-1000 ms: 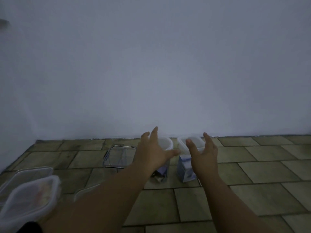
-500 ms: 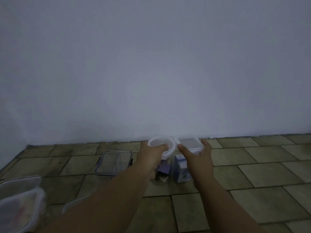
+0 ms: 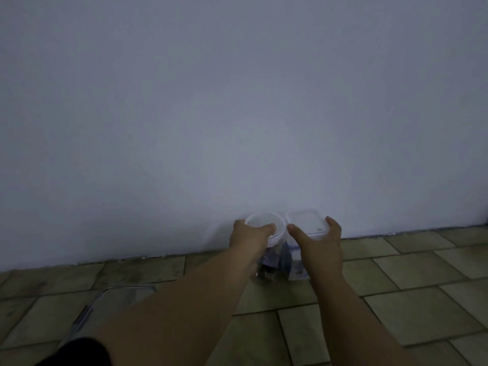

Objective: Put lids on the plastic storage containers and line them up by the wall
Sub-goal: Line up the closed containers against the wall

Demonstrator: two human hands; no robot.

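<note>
Two tall clear containers stand side by side close to the wall [image 3: 237, 114]. The round container [image 3: 265, 223] has a white round lid; my left hand [image 3: 249, 235] grips it at the top, thumb on the lid's rim. The square container [image 3: 305, 220] has a white square lid; my right hand [image 3: 320, 240] grips its top from the near side, thumb left and fingers right. Dark and purple contents show through the lower walls of both. My forearms hide most of their bodies.
A low clear rectangular container [image 3: 124, 294] with a grey rim lies on the tiled floor [image 3: 409, 299] at the lower left, partly under my left arm. A dark sleeve [image 3: 76, 352] fills the bottom left corner.
Both hands closed onto the tops of the two containers and moved them forward toward the wall. The view shifted forward and right, so the containers at the far left left the frame.
</note>
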